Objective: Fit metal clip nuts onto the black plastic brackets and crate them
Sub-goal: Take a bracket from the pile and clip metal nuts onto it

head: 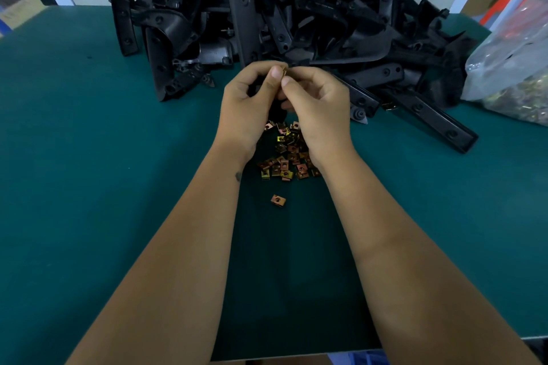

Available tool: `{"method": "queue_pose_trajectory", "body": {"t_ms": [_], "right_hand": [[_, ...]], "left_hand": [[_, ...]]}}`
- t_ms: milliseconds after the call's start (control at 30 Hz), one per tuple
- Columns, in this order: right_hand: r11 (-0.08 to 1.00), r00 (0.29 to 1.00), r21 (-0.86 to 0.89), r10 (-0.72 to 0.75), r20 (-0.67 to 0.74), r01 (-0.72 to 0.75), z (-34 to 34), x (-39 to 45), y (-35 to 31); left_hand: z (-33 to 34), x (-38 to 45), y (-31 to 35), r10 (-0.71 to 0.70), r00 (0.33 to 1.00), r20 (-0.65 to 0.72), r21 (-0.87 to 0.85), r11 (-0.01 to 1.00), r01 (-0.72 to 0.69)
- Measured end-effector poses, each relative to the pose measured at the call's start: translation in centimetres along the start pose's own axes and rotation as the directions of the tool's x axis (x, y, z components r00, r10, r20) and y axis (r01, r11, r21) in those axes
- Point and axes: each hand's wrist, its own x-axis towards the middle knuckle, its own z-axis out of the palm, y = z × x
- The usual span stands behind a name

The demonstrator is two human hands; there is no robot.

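Just above the centre of the frame, the two hands meet over a green table (89, 187). The left hand (247, 104) and the right hand (318, 108) are both curled, thumb tips pressed together around a small brass-coloured clip nut (284, 70) — only its top edge shows between the fingertips. Something dark sits between the palms below the thumbs; whether it is a bracket held by the left hand cannot be told.

Directly beneath the hands, partly hidden by the wrists, lies a loose scatter of clip nuts (286, 157) in gold and copper tones, flat on the table. One stray clip nut (278, 200) sits apart from it, a little lower in the frame, between the forearms.

Across the upper middle of the frame rises a heap of black plastic brackets (296, 15), tangled — long flat strips with holes among curved pieces. One long bracket (430, 118) reaches out from the heap toward the right, lying flat.

At the right edge, a clear plastic bag (516, 80) rests on the table, with yellowish metal pieces showing through its lower part.
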Motion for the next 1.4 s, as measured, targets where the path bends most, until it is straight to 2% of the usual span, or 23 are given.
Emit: {"method": "queue_pose_trajectory", "body": {"t_ms": [267, 367, 500, 633, 867, 1167, 1400], "right_hand": [[0.991, 0.994, 0.075, 0.109, 0.023, -0.111, 0.0, 0.3, -0.1], [0.996, 0.995, -0.007, 0.091, 0.044, -0.091, -0.1, 0.3, 0.1], [0.985, 0.996, -0.161, 0.07, 0.048, -0.062, 0.1, 0.3, 0.4], [0.978, 0.997, -0.203, 0.061, 0.038, -0.052, 0.7, 0.0, 0.4], [0.967, 0.999, -0.254, 0.009, 0.044, 0.002, 1.0, -0.1, 0.5], [0.975, 0.998, -0.221, 0.025, 0.065, -0.01, 1.0, -0.2, 0.5], [0.944, 0.996, -0.323, -0.051, 0.071, 0.072, 1.1, -0.2, 0.5]], "left_hand": [[-0.1, -0.2, 0.1, 0.051, 0.999, 0.007, 0.049, 0.997, -0.052], [0.0, -0.3, 0.0, 0.051, 0.999, -0.003, 0.086, 0.995, -0.05], [0.1, -0.3, -0.2, 0.071, 0.997, 0.02, 0.218, 0.973, -0.073], [0.2, -0.3, -0.2, 0.084, 0.996, -0.003, 0.254, 0.964, -0.08], [0.6, -0.5, 0.0, 0.087, 0.996, -0.035, 0.244, 0.967, -0.076], [1.1, -0.7, 0.2, 0.061, 0.992, -0.11, 0.24, 0.97, -0.033], [1.4, -0.6, 0.0, -0.041, 0.99, -0.133, 0.103, 0.993, 0.055]]}}
